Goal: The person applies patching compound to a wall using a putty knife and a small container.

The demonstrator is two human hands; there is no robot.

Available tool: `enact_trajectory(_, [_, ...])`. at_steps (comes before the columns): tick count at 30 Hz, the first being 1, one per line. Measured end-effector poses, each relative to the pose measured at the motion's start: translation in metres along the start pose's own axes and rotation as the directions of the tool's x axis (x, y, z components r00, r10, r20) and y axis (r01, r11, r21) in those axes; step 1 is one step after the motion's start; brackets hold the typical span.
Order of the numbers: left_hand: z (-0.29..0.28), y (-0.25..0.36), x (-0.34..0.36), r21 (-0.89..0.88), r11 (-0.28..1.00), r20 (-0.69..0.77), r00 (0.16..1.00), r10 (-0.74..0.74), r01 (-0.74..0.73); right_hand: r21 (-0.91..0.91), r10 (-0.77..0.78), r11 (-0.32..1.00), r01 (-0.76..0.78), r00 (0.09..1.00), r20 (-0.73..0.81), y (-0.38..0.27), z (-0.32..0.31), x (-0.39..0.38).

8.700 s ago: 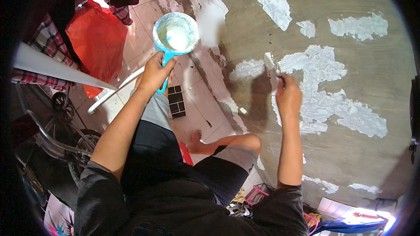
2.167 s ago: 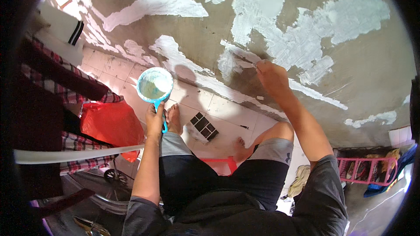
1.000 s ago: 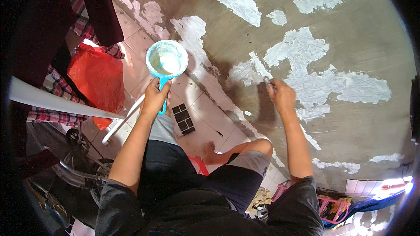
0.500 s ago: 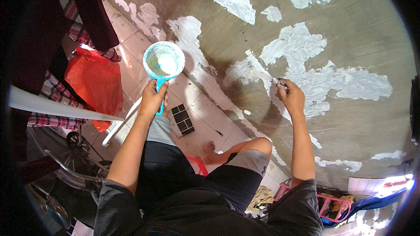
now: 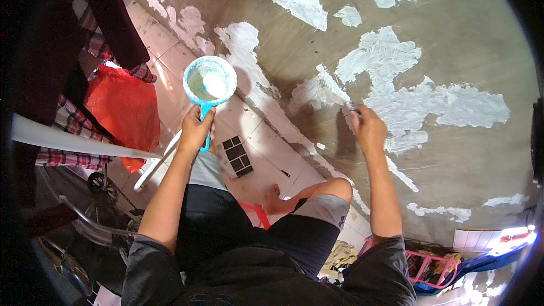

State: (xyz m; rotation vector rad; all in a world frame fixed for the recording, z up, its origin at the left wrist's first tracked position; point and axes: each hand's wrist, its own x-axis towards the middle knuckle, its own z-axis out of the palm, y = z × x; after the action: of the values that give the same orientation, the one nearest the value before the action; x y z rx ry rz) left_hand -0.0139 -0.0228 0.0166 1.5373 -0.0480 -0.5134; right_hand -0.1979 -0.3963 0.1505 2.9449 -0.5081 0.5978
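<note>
My left hand (image 5: 194, 132) is closed round the handle of a light-blue plastic dipper (image 5: 186, 83), which has whitish paste inside and smeared on its wall. In my right hand (image 5: 371, 131) is a small scraper, probably a putty knife (image 5: 353, 108); the fingers hide most of it. Its tip is at the grey-brown wall (image 5: 476, 34), by the edge of a white putty streak (image 5: 333, 86). Broad white putty patches (image 5: 391, 59) spread above and to the right of that hand.
A red plastic bag (image 5: 122, 107) hangs at the left beside plaid cloth and a white pole (image 5: 79, 137). Bicycle parts (image 5: 99, 184) are lower left. A black-and-white gridded piece (image 5: 237, 156) lies on the tiled floor (image 5: 263, 141). Pink-framed racks (image 5: 433, 266) stand lower right.
My right hand has moved slightly left and down along the wall with the scraper. A white streak below its wrist now shows more fully. The left hand and dipper have barely shifted.
</note>
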Motion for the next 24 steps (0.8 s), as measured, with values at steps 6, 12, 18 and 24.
enact_trajectory(6, [-0.003, -0.003, 0.004, -0.066, 0.998, -0.041, 0.999, -0.007, 0.004, 0.071, 0.009, 0.997, -0.012, 0.999, 0.037, -0.001, -0.032, -0.006])
enact_trajectory(12, [0.004, -0.003, 0.004, -0.03, 0.999, 0.009, 1.0, -0.027, 0.027, 0.01, -0.02, 1.0, 0.02, 1.0, -0.011, -0.013, 0.006, 0.004])
enact_trajectory(18, [-0.004, 0.009, -0.002, -0.004, 0.999, -0.032, 0.999, -0.043, 0.043, 0.025, 0.091, 0.996, -0.09, 0.995, -0.05, -0.018, -0.029, -0.009])
enact_trajectory(24, [0.005, 0.0, 0.004, -0.04, 0.999, 0.015, 0.999, -0.028, 0.029, -0.007, 0.02, 1.0, -0.02, 0.998, 0.054, -0.01, 0.018, -0.029])
